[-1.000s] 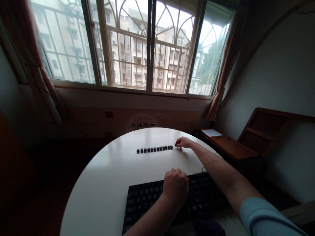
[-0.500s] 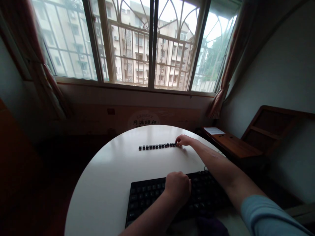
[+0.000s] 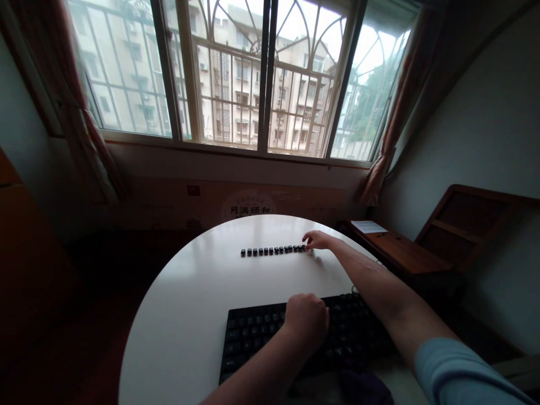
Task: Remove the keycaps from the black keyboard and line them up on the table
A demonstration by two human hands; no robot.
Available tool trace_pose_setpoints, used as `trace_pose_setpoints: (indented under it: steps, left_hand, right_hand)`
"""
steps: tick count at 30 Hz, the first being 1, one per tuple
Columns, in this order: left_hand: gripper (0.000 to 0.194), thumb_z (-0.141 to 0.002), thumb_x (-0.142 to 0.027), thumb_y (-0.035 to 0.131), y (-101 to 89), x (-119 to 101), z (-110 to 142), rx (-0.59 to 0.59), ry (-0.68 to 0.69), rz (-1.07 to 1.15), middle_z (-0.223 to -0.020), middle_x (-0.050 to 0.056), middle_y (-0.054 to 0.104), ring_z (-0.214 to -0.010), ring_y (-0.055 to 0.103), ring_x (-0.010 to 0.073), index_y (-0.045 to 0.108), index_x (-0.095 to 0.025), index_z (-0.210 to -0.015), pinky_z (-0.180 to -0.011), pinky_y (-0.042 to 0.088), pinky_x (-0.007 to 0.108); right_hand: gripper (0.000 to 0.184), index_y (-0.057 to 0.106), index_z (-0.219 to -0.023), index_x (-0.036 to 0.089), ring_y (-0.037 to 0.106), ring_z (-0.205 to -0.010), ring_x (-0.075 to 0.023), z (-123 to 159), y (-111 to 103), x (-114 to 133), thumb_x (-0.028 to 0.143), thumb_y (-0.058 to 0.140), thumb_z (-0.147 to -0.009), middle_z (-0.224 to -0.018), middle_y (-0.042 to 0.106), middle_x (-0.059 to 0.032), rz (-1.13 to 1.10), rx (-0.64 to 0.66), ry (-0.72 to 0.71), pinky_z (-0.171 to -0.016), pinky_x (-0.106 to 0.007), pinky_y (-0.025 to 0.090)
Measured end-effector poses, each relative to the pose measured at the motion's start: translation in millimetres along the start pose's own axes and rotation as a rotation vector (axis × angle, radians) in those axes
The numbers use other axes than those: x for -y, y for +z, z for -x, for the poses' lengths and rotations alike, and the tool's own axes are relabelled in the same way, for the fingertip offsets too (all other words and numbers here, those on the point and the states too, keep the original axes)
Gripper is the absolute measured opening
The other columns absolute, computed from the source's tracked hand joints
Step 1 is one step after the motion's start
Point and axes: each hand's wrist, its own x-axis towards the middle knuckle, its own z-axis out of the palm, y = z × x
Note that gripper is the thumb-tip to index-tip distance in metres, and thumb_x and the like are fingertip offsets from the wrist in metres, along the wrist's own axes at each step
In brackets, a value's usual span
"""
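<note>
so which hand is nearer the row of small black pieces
Right. The right hand is at the right end of the row; the left hand is over the keyboard, farther away.

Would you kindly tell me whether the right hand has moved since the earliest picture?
Yes: the right hand has shifted slightly left, closing the gap to the row of small black pieces on the table.

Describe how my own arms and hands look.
Your left hand and right hand are ungloved, with no watch in view. A creased light-blue sleeve covers the upper right arm; the left forearm is bare as far as it shows.
</note>
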Motion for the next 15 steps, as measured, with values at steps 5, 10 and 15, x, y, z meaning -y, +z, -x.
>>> trace_pose_setpoints:
  steps: [5,10,15]
  left_hand:
    - [0.037,-0.093,-0.031,0.043,0.0,0,-2,0.011,0.004,-0.012,-0.084,0.017,0.071,-0.078,0.07,0.0294,0.075,-0.011,-0.088,-0.066,0.053,0.038]
    - [0.029,-0.092,-0.028,0.047,1.2,-2,-1,-0.075,0.063,-0.026,-0.086,0.014,0.069,-0.081,0.065,0.0268,0.071,-0.013,-0.089,-0.068,0.051,0.037]
    - [0.017,-0.09,-0.024,0.052,1.1,-9,3,-0.217,0.224,-0.061,-0.094,0.01,0.065,-0.093,0.058,0.0266,0.066,-0.016,-0.091,-0.084,0.046,0.041]
  right_hand:
    - [0.043,0.068,-0.093,0.011,0.063,-0.07,-0.0152,40,-19,11,0.046,0.043,-0.097,-0.083,0.068,-0.0102,-0.244,-0.264,0.013,-0.063,-0.025,0.053]
    - [0.073,0.064,-0.094,0.013,0.058,-0.061,-0.0144,145,-18,6,0.066,0.013,-0.094,-0.071,0.062,-0.0078,-0.489,-0.454,0.009,-0.052,-0.022,0.051]
    - [0.06,0.058,-0.085,0.017,0.04,-0.037,-0.0099,223,16,-2,0.073,0.038,-0.086,-0.045,0.041,0.0057,-0.901,-0.411,0.13,-0.038,-0.021,0.038]
